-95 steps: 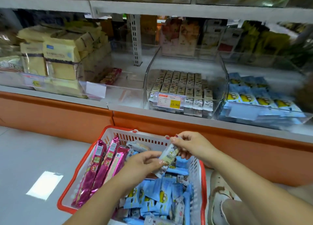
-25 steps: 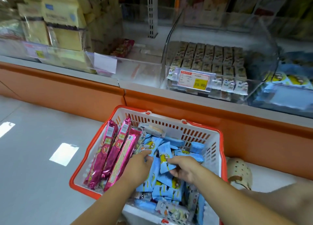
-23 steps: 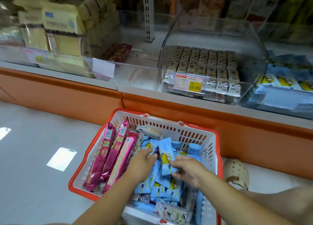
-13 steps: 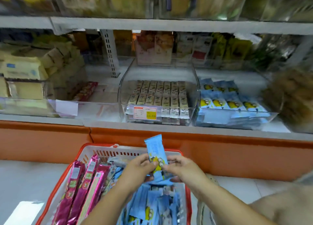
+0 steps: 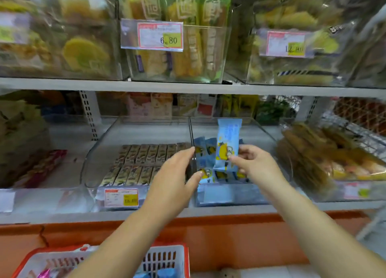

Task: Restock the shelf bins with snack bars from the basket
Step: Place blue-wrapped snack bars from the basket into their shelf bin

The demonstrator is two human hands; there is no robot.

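Nearest you, the basket (image 5: pixel 163 259) sits at the bottom edge of the view. It is not emptied: blue packets (image 5: pixel 165 275) show behind its slotted wall and a pink wrapper (image 5: pixel 45 274) shows at its left corner, so there is stock left to shelve.

Above it, your left hand (image 5: pixel 175 177) is open, fingers straight and thumb spread, holding nothing. It is at the divider between two clear bins; whether it touches the plastic I cannot tell. Your right hand (image 5: pixel 254 165) pinches the lower part of one blue snack bar (image 5: pixel 227 139) and holds it upright over the right-hand bin (image 5: pixel 229 196). The bar is not yet set down.

That bin already holds blue bars (image 5: pixel 205 173) of the same kind, gathered toward its front, with bare floor behind them, so it looks only partly filled. The bin of brown bars (image 5: pixel 144 158) just to its left has neat rows at the front and also bare floor behind.

Farther left, a few pink bars (image 5: pixel 41 167) lie on the shelf. I judge you to be mid-task, with this bar to place and more trips to make.
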